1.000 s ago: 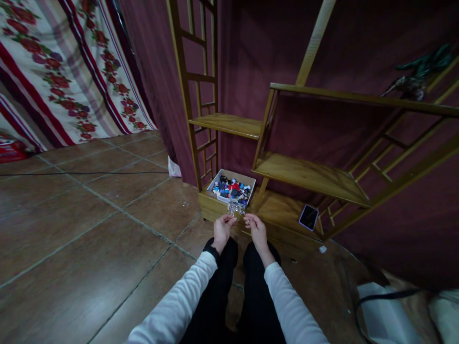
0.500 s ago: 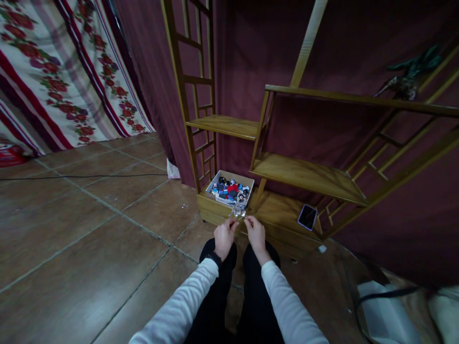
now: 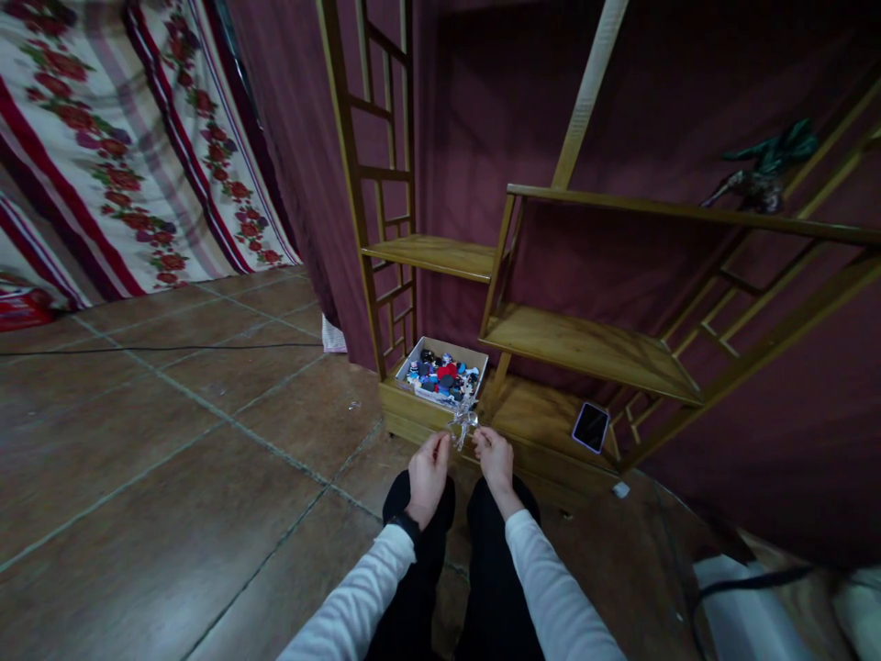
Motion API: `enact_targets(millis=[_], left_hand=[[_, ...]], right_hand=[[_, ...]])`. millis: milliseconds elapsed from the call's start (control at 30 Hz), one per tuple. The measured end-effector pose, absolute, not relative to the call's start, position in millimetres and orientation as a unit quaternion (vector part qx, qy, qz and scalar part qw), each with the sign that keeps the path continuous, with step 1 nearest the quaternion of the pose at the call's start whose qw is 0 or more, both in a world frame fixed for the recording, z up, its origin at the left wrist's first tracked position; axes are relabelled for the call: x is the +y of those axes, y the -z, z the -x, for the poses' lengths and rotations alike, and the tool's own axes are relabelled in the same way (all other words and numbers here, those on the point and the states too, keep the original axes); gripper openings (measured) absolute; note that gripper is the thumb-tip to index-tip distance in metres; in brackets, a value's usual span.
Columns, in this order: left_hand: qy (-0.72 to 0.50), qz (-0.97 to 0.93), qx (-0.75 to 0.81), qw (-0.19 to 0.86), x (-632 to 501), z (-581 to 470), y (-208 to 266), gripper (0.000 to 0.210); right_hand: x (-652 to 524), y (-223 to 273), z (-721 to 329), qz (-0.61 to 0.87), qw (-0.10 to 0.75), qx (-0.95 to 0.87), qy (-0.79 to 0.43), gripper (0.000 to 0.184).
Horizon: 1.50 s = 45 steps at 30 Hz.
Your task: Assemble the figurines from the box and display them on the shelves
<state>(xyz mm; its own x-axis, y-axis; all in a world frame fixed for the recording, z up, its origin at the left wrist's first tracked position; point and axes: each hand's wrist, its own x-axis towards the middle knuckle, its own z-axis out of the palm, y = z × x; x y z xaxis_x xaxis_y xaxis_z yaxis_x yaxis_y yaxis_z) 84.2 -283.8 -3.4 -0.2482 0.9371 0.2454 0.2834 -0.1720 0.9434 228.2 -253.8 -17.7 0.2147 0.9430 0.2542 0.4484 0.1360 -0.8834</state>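
A shiny, see-through plastic piece [image 3: 463,422] hangs between my two hands, in front of the box; its exact kind is too small to make out. My left hand [image 3: 428,470], with a dark band at the wrist, pinches its left side with thumb and forefinger. On the other side my right hand [image 3: 494,456] is closed in a pinch at the right edge of the plastic. Just beyond them, a white open box [image 3: 421,393] holds many small coloured figures or trinkets [image 3: 446,371], red, blue, black and white.
The box stands on the low base of a wooden shelf unit [image 3: 592,344]. A phone or tablet [image 3: 590,427] lies on the base at right. A dark green figurine [image 3: 771,170] sits on the upper shelf. A black cable [image 3: 172,348] crosses the tiled floor.
The clear plastic has turned and now stands more upright between my hands. My fingers have moved slightly apart, and the view has tilted up a little.
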Motion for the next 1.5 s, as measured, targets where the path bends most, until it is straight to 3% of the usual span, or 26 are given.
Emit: enact_targets(millis=[100,233,367,567,833,1500], left_hand=[[-0.575,-0.445,0.572,0.379,-269,-81,9,0.028],[-0.497,-0.450,0.516,0.533,-253,-83,14,0.022],[-0.481,-0.431,0.491,0.584,-249,-87,19,0.021],[-0.535,-0.405,0.543,0.506,-250,-83,27,0.018],[-0.542,-0.567,0.560,0.268,-272,-84,16,0.022],[-0.436,-0.557,0.655,0.265,-234,-80,21,0.016]], right_hand=[[-254,19,-228,0.606,0.490,-0.570,-0.260,0.029],[-254,21,-227,0.615,0.472,-0.573,-0.265,0.031],[-255,22,-225,0.613,0.464,-0.580,-0.269,0.031],[-257,20,-225,0.616,0.481,-0.563,-0.267,0.034],[-256,23,-226,0.618,0.470,-0.578,-0.250,0.033],[-259,18,-214,0.554,0.423,-0.684,-0.215,0.025]])
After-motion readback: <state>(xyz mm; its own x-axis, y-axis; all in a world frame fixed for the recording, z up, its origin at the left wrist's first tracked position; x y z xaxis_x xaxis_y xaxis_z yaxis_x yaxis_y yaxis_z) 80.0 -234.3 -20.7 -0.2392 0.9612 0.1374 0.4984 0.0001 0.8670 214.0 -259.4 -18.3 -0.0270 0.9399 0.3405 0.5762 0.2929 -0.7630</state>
